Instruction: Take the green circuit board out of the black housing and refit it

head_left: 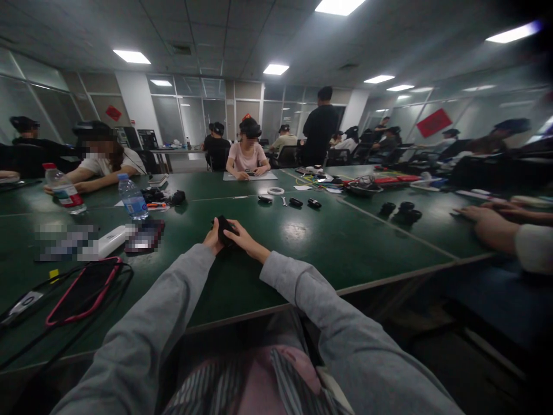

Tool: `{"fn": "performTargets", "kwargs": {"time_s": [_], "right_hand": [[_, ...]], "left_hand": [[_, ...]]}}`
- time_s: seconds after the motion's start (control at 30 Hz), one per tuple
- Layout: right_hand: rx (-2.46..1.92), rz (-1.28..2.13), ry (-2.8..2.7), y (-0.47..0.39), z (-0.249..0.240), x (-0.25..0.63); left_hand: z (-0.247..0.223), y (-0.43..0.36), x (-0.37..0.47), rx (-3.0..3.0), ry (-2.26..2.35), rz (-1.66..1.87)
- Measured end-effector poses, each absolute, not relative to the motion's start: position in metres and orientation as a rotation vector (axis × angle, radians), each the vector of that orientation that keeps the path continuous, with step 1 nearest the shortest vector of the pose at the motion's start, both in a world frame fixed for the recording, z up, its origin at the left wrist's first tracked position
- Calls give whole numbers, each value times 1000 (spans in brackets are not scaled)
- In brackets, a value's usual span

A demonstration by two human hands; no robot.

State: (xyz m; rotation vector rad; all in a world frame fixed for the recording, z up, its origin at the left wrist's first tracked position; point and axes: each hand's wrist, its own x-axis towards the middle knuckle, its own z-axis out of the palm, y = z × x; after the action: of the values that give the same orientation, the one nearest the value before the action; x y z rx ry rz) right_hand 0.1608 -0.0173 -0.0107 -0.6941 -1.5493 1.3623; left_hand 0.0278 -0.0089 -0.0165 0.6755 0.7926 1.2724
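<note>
My left hand [212,238] is closed around the left side of a small black object [223,230] just above the green table. From the other side, my right hand [244,240] grips it too, its fingers reaching over the top. The fingers cover much of the object, so I cannot tell its kind. Beyond my hands lie several small dark pieces, among them a black piece [296,202]. A small silver wrench-like tool [284,201] lies between them, and a white ring [275,191] rests just behind.
To the left are a phone with a pink edge [84,291], cables, a white power bank [113,241] and two water bottles, one blue-capped [133,199]. Black parts [406,212] lie at the right, near a co-worker's hands [496,222]. Another person sits across the green table [345,248].
</note>
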Motion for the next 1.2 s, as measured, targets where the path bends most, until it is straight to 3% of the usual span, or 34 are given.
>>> {"fn": "performTargets", "kwargs": {"time_s": [0.47,0.9,1.2], "right_hand": [[-688,1253,-1508,-12,-18,158],[-789,1581,-943,17,-14,176],[-829,1568,-1049,16,-16,177]], "left_hand": [[-14,-7,19,699,887,1386],[-10,-2,7,601,792,1361],[-5,-9,2,645,706,1355]]}}
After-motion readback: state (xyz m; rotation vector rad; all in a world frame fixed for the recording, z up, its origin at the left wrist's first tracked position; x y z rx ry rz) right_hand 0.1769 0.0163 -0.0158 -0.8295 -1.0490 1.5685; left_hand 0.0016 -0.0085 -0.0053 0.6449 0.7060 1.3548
